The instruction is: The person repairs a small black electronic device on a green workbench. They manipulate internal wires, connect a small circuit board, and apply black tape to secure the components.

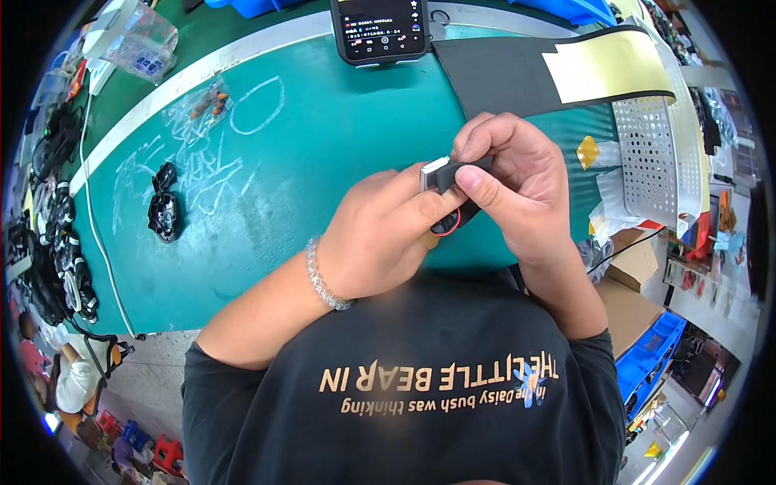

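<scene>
Both hands meet over the green table (pixel 323 153), close to my chest. My left hand (pixel 380 234) pinches a small flat silver block (pixel 434 172) with red and black wires (pixel 449 224) hanging below it. My right hand (pixel 517 174) presses a narrow strip of black foam (pixel 465 167) against that block, thumb on top of it. A clear bead bracelet sits on my left wrist.
A phone (pixel 380 28) stands at the table's far edge. A black foam sheet with yellow backing (pixel 558 69) and a white perforated tray (pixel 651 145) lie to the right. Black headlamp parts (pixel 164 206) rest at left, with small plastic bags (pixel 202 105) and cables (pixel 61 242) beyond.
</scene>
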Motion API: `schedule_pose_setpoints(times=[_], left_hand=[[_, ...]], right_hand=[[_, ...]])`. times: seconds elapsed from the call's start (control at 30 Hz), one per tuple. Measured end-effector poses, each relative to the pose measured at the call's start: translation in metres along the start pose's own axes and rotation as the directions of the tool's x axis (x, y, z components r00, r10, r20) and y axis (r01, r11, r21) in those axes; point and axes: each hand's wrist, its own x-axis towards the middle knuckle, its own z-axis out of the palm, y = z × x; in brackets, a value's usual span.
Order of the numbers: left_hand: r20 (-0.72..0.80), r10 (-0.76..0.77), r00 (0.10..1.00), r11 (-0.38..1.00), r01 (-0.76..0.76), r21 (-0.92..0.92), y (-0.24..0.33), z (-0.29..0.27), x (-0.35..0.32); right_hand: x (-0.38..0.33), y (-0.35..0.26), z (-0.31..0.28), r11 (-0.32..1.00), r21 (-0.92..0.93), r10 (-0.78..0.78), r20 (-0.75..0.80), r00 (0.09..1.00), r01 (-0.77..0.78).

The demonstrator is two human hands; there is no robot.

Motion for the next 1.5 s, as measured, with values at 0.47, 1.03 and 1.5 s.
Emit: schedule_pose_setpoints(times=[0.47, 1.03, 1.5], left_hand=[[0.03, -0.007, 1.0, 1.0, 0.006, 0.008, 0.002, -0.002, 0.0], [0.083, -0.006, 0.997, 0.997, 0.0, 0.074, 0.003, -0.004, 0.006], [0.24, 0.006, 0.971, 1.0, 0.0, -0.025, 0.003, -0.003, 0.003]], right_hand=[[0.005, -0.004, -0.004, 0.984, -0.176, 0.009, 0.052, 0.999, 0.0], [0.003, -0.018, 0.005, 0.91, -0.412, 0.002, 0.102, 0.995, 0.041], [0.004, -0.03, -0.006, 0.819, -0.574, 0.171, 0.238, 0.956, -0.004]])
